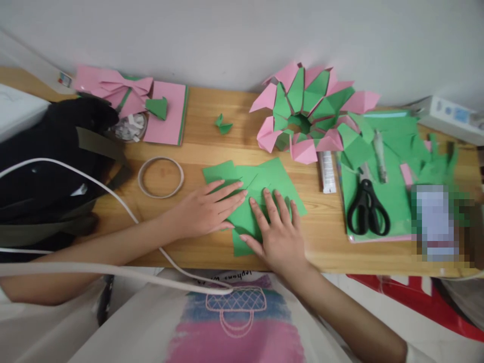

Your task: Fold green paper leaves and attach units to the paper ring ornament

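Observation:
Several overlapping pieces of green paper (264, 176) lie flat on the wooden table (204, 113) in front of me. My left hand (207, 209) rests on their left part, palm down with fingers stretched out. On the right part lies my right hand (282, 232), its fingers spread and pressing on the paper. Short dark lines or slits show on the paper near the fingertips. Both hands hide some of it. Beyond them stands a ring of folded pink and green paper (310, 96).
Black scissors (367, 209) lie on green sheets at the right, beside a tube (327, 171) and a pixelated phone (436, 222). A tape roll (161, 176), a black bag (49, 166) and pink paper (168, 113) are at the left. White cables (124, 201) cross over my left arm.

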`<move>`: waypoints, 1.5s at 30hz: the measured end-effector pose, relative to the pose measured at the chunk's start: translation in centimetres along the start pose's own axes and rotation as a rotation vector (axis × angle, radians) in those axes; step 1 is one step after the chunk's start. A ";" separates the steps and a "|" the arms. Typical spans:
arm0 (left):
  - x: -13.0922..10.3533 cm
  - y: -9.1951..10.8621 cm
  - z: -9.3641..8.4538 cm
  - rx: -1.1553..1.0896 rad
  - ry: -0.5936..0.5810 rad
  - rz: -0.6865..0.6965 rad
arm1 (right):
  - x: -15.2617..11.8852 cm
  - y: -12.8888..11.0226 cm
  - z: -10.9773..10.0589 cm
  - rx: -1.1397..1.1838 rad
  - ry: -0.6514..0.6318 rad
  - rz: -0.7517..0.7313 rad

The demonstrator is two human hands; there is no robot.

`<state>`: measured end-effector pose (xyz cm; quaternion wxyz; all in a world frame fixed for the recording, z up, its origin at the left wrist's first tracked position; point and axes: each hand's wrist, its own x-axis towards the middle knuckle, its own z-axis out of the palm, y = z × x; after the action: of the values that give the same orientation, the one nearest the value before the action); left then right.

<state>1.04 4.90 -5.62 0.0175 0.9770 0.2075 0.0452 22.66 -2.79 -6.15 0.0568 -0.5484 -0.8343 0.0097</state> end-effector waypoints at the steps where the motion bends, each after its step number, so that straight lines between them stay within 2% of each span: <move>1: 0.0 0.0 0.0 0.004 -0.008 0.001 | -0.1 0.3 -0.1 -0.013 0.004 -0.007; 6: -0.2 -0.1 0.1 -0.021 -0.024 -0.007 | -1.0 2.0 -0.4 -0.060 0.028 -0.054; 16: -0.3 -1.0 0.6 -0.108 -0.013 0.036 | -3.1 4.5 -0.9 -0.127 0.039 -0.042; 20: -0.5 -1.2 0.9 -0.155 -0.034 0.005 | -3.1 4.7 -0.5 0.020 0.056 0.000; 25: -0.2 -1.4 0.9 -0.281 0.008 -0.025 | -1.1 4.8 -0.7 0.412 0.105 0.264; 29: 0.8 -0.7 0.5 -0.424 0.075 -0.165 | 1.9 5.0 -1.0 0.543 0.084 0.309; 33: 1.9 0.6 0.0 -0.450 0.154 -0.350 | 3.9 5.1 -0.9 0.626 0.013 0.320; 36: 2.0 1.3 -0.2 -0.523 0.241 -0.538 | 4.0 4.9 -1.2 0.728 -0.018 0.317; 39: 1.9 2.0 -0.4 -0.665 0.339 -0.727 | 3.3 4.1 -2.0 0.843 0.023 0.334; 45: 3.2 3.8 -1.6 -1.116 0.430 -0.847 | 2.5 0.6 -4.0 0.958 0.165 0.330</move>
<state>5.29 2.77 -3.55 0.4875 0.6282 0.5124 0.3243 22.66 -0.44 -1.98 0.3652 -0.5840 -0.6313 0.3565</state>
